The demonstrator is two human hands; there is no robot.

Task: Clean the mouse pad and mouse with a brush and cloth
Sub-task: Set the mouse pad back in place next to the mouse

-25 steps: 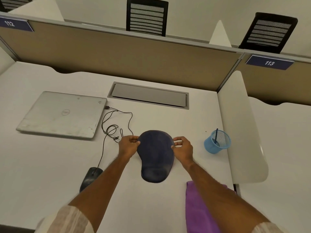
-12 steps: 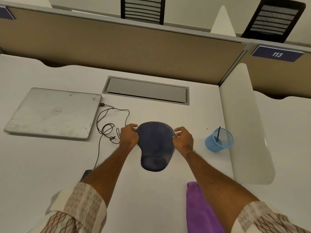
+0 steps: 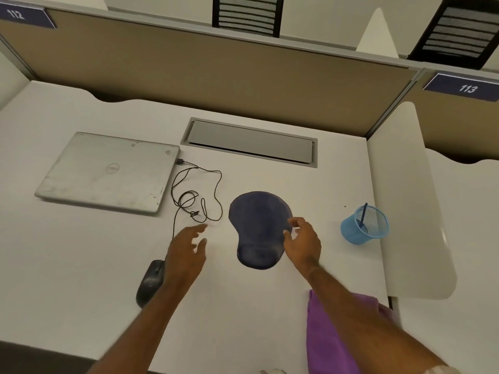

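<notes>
Plainly, the left hand (image 3: 189,252) and right hand (image 3: 303,242) were loosely spread, holding nothing; the mouse pad (image 3: 256,220) lay between them, its edge beneath the right one.

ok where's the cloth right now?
Head view: the purple cloth lies on the desk at its near right edge, partly hidden by the right forearm, nearer the person than the mouse pad and blue mesh cup.
</notes>
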